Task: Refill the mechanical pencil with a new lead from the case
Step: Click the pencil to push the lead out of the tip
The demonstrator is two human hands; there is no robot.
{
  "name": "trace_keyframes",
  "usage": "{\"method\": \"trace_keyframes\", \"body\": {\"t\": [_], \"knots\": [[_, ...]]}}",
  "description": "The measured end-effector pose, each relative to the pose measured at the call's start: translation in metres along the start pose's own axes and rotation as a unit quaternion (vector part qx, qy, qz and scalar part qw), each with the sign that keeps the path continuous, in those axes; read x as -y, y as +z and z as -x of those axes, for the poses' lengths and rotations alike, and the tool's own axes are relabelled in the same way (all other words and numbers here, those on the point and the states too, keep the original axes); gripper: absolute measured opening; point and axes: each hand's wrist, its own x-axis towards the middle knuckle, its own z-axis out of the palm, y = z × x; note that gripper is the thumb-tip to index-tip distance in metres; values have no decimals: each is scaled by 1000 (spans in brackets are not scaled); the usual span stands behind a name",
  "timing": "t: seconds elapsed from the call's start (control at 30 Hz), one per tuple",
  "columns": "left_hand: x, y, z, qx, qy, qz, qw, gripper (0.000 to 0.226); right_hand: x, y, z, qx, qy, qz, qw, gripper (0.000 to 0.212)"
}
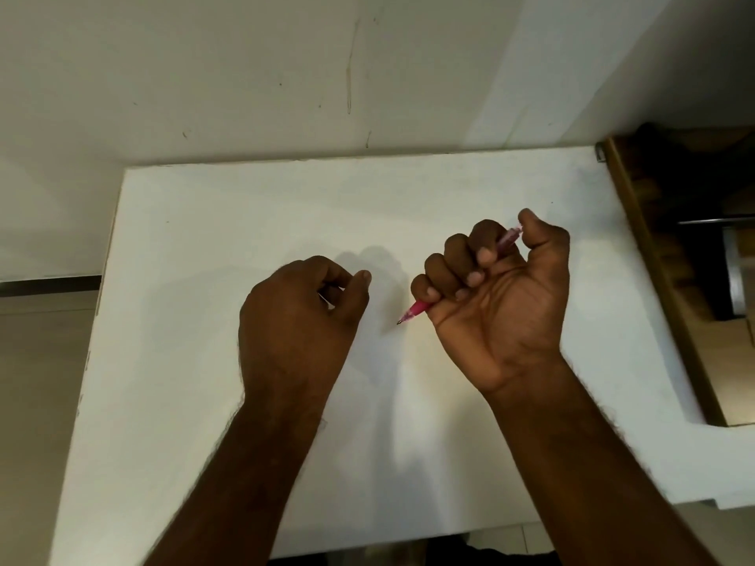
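Observation:
My right hand (496, 304) is raised palm-up over the white table (212, 222), its fist closed around a pink mechanical pencil (417, 309). The dark tip of the pencil points down and to the left, and its translucent top end sticks out by my thumb, which rests against it. To the left, at about the same height, is my left hand (300, 320), seen from the back. Its fingers are curled and the thumb meets the forefinger. Whether something small sits in that pinch is hidden. No lead case shows anywhere on the table.
The table stands against a scuffed white wall (286, 75). Its left edge drops to a tiled floor (36, 361). Beyond its right edge are a brown wooden frame (653, 259) and a dark gap.

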Motion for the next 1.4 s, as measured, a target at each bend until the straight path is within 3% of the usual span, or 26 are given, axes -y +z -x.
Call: {"method": "trace_keyframes", "body": {"t": [0.8,0.93,1.07,1.4], "knots": [[2,-1,-1,9,19,-9,1000,23,-4,4,1,-3,-73,22,997,56],[3,-1,-1,12,15,-5,1000,20,-4,3,1,-7,-87,5,996,50],[3,0,-1,3,17,8,1000,14,-3,3,1,-12,-78,-12,997,58],[2,-2,0,-3,16,49,999,20,0,-2,0,-30,-83,-35,996,53]]}}
